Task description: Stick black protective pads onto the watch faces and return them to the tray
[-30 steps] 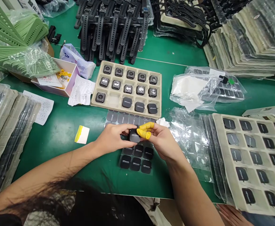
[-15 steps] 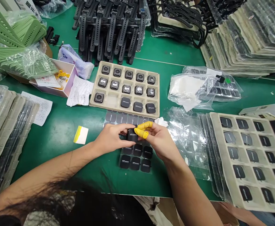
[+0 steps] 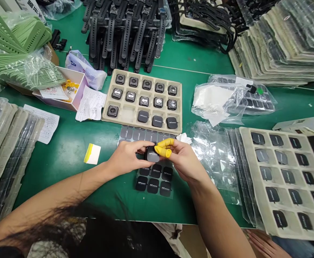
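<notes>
Both my hands meet over the green table, gripping one black watch body (image 3: 151,155) with a white logo on its face. My left hand (image 3: 128,157) grips it from the left with fingers curled. My right hand (image 3: 182,161) pinches it from the right, its thumb and forefinger in yellow finger cots. Under the hands lies a clear sheet of black logo stickers (image 3: 154,182). Just beyond stands a beige tray (image 3: 143,100) with watch bodies, most face down, three face up in the near row.
Stacks of black straps (image 3: 127,32) stand at the back. Green straps (image 3: 17,43) and a pink box (image 3: 65,89) sit at the left. Bagged tray stacks (image 3: 3,150) fill the left edge. A second beige tray (image 3: 283,175) lies at the right, plastic bags (image 3: 226,100) beside it.
My hands and the watch body have stayed in place; the right thumb has slid slightly over the watch face. The view has shifted a little.
</notes>
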A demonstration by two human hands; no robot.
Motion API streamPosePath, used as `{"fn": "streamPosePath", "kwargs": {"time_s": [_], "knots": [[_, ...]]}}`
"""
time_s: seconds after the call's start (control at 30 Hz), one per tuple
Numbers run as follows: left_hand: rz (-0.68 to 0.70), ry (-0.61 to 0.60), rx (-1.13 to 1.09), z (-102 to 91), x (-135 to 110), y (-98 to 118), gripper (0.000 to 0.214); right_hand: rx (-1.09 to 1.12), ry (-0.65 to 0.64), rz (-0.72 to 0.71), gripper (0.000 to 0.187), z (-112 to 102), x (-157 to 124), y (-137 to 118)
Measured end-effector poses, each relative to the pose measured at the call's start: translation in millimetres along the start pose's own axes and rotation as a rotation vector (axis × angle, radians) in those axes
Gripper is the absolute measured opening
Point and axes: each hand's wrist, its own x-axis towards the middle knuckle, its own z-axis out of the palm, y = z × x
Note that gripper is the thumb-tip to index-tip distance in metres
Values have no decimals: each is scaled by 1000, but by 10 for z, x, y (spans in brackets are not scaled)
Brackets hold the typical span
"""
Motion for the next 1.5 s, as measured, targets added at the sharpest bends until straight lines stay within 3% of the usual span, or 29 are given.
{"fn": "streamPosePath", "kwargs": {"time_s": [0.53, 0.67, 0.73, 0.83, 0.9, 0.97, 1.2, 1.33, 1.5], "knots": [[8, -9, 5, -8, 6, -6, 52, -8, -13, -40, 43, 5, 8, 53], [-1, -9, -20, -9, 10, 17, 50, -111, -8, -92, 44, -25, -14, 66], [-22, -10, -68, -13, 15, 25, 49, -270, 127, -221, 43, -117, -37, 67], [-89, 11, -130, -22, 28, 23, 56, -535, 435, -625, 32, -313, -67, 100], [-133, 34, -177, -25, 36, 14, 63, -639, 440, -881, 24, -395, -76, 160], [-154, 35, -228, -24, 40, 6, 66, -642, 297, -947, 27, -385, -75, 231], [-54, 31, -134, 3, 22, -26, 57, -290, 69, -323, 37, -100, -29, 192], [-16, 35, -70, 10, 15, -33, 55, -190, 34, -207, 40, -97, -31, 136], [-21, 32, -34, 5, 9, -12, 54, -171, 20, -165, 40, -92, -82, 132]]}}
